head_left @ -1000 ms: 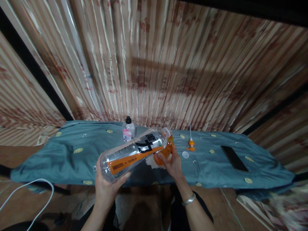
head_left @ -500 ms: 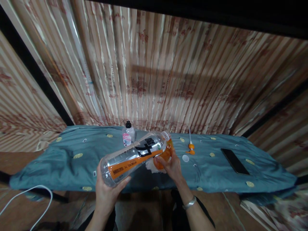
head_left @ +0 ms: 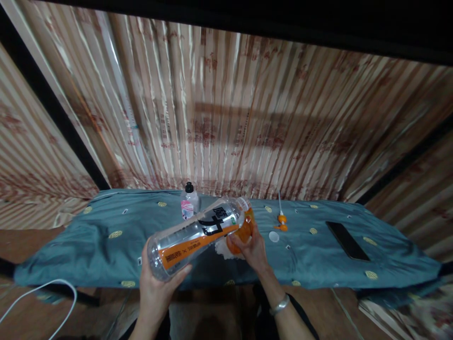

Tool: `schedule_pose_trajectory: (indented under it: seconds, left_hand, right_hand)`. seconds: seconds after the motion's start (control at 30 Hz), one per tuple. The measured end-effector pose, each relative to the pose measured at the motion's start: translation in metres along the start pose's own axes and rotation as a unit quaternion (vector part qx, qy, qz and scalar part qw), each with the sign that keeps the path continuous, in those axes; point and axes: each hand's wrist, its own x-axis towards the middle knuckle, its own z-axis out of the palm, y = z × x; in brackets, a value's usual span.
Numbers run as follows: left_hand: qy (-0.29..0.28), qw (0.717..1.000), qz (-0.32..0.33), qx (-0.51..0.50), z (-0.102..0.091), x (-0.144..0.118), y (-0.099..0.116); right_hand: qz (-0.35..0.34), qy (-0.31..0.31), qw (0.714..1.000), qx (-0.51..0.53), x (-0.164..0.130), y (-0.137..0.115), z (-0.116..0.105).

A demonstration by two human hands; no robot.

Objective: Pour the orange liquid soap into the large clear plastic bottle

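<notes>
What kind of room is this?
Probably a home sleeping corner: a low cot with a teal sheet, a striped curtain behind it, and a phone lying on it.

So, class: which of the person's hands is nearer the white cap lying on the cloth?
Right. The right hand holds the orange container just left of the white cap; the left hand grips the big bottle's base, farther left.

Teal cloth (head_left: 106,245), orange-banded bottle (head_left: 194,238)

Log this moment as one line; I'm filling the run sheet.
left hand: holds clear bottle tilted | right hand: holds orange container at its mouth | white cap: on cloth
</notes>
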Motion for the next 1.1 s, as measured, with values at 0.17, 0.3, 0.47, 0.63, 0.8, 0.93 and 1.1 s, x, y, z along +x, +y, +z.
schedule_pose_trajectory:
  seconds: [0.17, 0.3, 0.47, 0.63, 0.8, 0.93, 1.1]
  left_hand:
    - [-0.048, 0.998, -0.025, 0.018, -0.012, 0.010, -0.012]
    - [-0.051, 0.998, -0.018, 0.012, -0.012, 0.011, -0.012]
    - [-0.030, 0.999, -0.027, -0.012, -0.003, 0.003, 0.002]
    - [-0.024, 0.999, -0.032, -0.023, 0.001, 0.002, 0.005]
    - [-0.021, 0.998, -0.046, -0.037, 0.001, 0.004, 0.002]
    - [-0.022, 0.998, -0.045, -0.030, 0.001, 0.004, 0.001]
    - [-0.014, 0.999, -0.033, -0.017, 0.001, 0.006, 0.000]
  right_hand:
    - [0.004, -0.006, 1.000, 0.010, 0.000, 0.002, 0.000]
    - [0.011, 0.002, 1.000, 0.008, 0.000, 0.004, 0.001]
    - [0.012, 0.001, 1.000, 0.012, 0.000, 0.004, 0.002]
    - [0.010, 0.009, 1.000, 0.008, 0.001, 0.006, 0.003]
    - [0.020, 0.011, 1.000, 0.010, 0.003, 0.008, 0.006]
    - [0.039, 0.016, 0.999, 0.010, 0.005, 0.007, 0.008]
    - [0.043, 0.019, 0.999, 0.012, 0.005, 0.005, 0.009]
